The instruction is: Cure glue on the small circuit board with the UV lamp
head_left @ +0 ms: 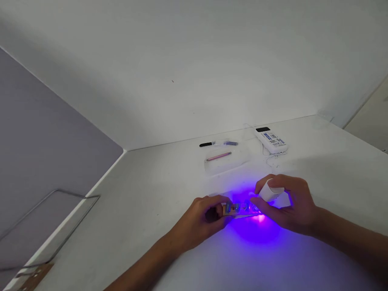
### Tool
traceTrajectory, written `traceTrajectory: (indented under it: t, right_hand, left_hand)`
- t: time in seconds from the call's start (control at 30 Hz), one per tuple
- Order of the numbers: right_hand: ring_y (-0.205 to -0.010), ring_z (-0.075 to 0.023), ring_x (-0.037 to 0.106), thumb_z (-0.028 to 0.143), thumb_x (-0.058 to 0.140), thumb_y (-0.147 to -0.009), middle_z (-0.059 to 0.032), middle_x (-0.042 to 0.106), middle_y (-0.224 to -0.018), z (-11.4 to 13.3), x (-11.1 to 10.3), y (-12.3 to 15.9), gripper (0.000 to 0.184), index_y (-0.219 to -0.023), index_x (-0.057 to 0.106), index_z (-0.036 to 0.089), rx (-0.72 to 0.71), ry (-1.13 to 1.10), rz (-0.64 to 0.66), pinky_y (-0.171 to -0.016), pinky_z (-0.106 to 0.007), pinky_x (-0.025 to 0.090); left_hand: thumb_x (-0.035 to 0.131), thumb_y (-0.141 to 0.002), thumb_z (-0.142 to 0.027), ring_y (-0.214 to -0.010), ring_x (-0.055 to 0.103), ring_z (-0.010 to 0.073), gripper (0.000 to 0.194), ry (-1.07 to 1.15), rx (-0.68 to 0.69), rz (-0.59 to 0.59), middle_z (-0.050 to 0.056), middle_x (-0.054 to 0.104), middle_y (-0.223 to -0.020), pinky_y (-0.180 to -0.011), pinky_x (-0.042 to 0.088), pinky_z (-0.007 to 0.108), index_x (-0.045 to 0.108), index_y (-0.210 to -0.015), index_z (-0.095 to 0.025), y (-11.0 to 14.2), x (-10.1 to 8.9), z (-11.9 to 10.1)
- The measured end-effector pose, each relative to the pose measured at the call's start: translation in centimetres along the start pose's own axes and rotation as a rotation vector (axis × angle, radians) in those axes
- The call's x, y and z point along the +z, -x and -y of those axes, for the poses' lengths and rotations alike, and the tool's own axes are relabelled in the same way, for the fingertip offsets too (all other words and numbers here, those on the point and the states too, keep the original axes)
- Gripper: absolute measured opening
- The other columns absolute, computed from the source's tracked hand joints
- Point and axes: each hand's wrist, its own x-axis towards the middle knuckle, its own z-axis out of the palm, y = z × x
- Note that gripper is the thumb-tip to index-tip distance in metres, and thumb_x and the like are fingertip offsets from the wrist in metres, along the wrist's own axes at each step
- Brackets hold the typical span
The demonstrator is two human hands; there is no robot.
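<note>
Two bare forearms come in from 7 and 4 o'clock, ending in two hands. Left hand (207, 214) pinches the 9 o'clock end of one narrow strip (233, 209) between thumb and fingers; at least four small glossy pieces (237, 207) line it. Right hand (292, 202) grips one white handheld lamp (270, 191) over the strip's 3 o'clock end; whether its thumb touches the strip, I cannot tell. Violet light floods the white tabletop (151, 190) around them. From the strip, one pink pencil-like stick (218, 156) lies at 11 o'clock, with black-and-grey pen-like pieces beyond, one or two. One white device (271, 140) with a cord rests at 1 o'clock. One bent metal rod (72, 231) stands at 9. White wall (194, 60) rises at 12, purple-grey surface (45, 121) at 10.
</note>
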Motion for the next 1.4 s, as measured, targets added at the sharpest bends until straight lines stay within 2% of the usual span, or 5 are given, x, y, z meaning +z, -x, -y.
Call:
traceTrajectory:
  t: [0.23, 0.6, 0.93, 1.07, 1.4]
  right_hand:
    - [-0.057, -0.0138, 0.065, 0.008, 0.071, -0.087, 0.0037, 0.069, -0.073, 0.3, -0.1, -0.3, 0.028, -0.096, 0.052, 0.026, 0.021, 0.001, -0.012, -0.053, -0.025, 0.054]
    - [-0.056, -0.0133, 0.063, 0.005, 0.072, -0.086, 0.0051, 0.067, -0.072, 0.7, 0.0, -0.7, 0.032, -0.098, 0.052, 0.028, -0.026, -0.017, -0.034, -0.051, -0.024, 0.053]
    - [-0.048, -0.0116, 0.06, 0.016, 0.074, -0.088, 0.0044, 0.067, -0.066, 0.9, -0.2, -0.7, 0.018, -0.091, 0.059, 0.023, 0.095, 0.047, 0.025, -0.044, -0.023, 0.048]
    - [-0.056, -0.014, 0.068, 0.021, 0.074, -0.089, 0.0022, 0.073, -0.076, 1.1, -0.2, -0.4, 0.019, -0.101, 0.061, 0.024, 0.025, 0.168, -0.044, -0.051, -0.024, 0.052]
    - [-0.047, -0.0103, 0.06, 0.03, 0.074, -0.086, 0.0037, 0.07, -0.064, 1.2, -0.2, -0.3, 0.018, -0.077, 0.06, 0.022, 0.242, 0.17, -0.05, -0.045, -0.019, 0.045]
  left_hand:
    - [0.064, -0.088, -0.026, -0.064, 0.042, 0.0118, 0.013, -0.011, -0.01, 0.016, -0.003, 0.047, -0.072, -0.057, 0.036, 0.022, 0.069, -0.097, -0.018, -0.1, -0.1, -0.2]
    - [0.064, -0.089, -0.026, -0.063, 0.042, 0.0113, 0.012, -0.013, -0.003, 0.021, -0.004, 0.046, -0.072, -0.057, 0.035, 0.022, 0.069, -0.096, -0.017, 0.0, -0.1, -0.1]
    - [0.065, -0.089, -0.027, -0.063, 0.042, 0.0114, 0.013, -0.008, -0.012, 0.016, -0.004, 0.046, -0.072, -0.056, 0.036, 0.022, 0.069, -0.095, -0.016, 0.0, 0.0, -0.3]
    - [0.065, -0.09, -0.027, -0.063, 0.042, 0.0113, 0.014, -0.023, -0.005, 0.018, -0.004, 0.046, -0.072, -0.055, 0.036, 0.022, 0.07, -0.097, -0.017, 0.0, -0.1, -0.2]
    - [0.066, -0.088, -0.027, -0.061, 0.042, 0.0111, 0.013, -0.063, 0.001, 0.001, -0.003, 0.05, -0.071, -0.055, 0.035, 0.021, 0.069, -0.095, -0.017, 0.0, -0.1, 0.0]
